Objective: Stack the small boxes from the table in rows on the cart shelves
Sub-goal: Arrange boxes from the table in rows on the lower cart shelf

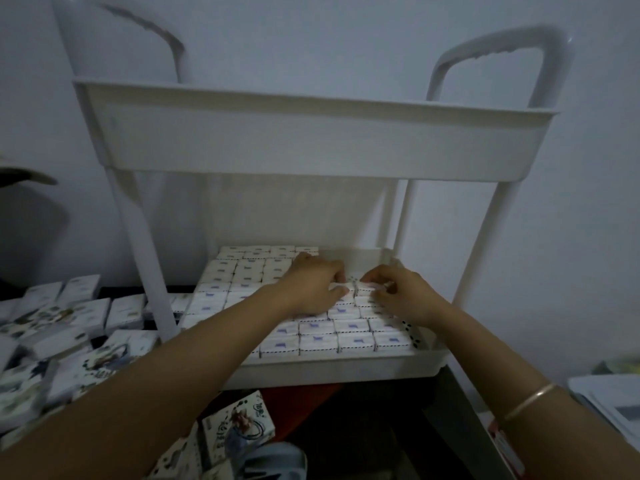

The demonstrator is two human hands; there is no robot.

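Observation:
A white two-tier cart stands against the wall. Its lower shelf holds rows of small white boxes with purple marks, packed side by side. Both my hands reach into that shelf at its middle right. My left hand pinches one small box by its left end. My right hand grips a neighbouring small box beside it. The two boxes sit at the level of the top row. The far right corner of the shelf shows bare floor. Loose printed small boxes lie heaped on the table at the left.
The upper cart tray hangs over the shelf, low above my hands. Cart legs stand left and right of the opening. More printed boxes lie below the shelf near me. Papers rest at the right edge. A bangle circles my right wrist.

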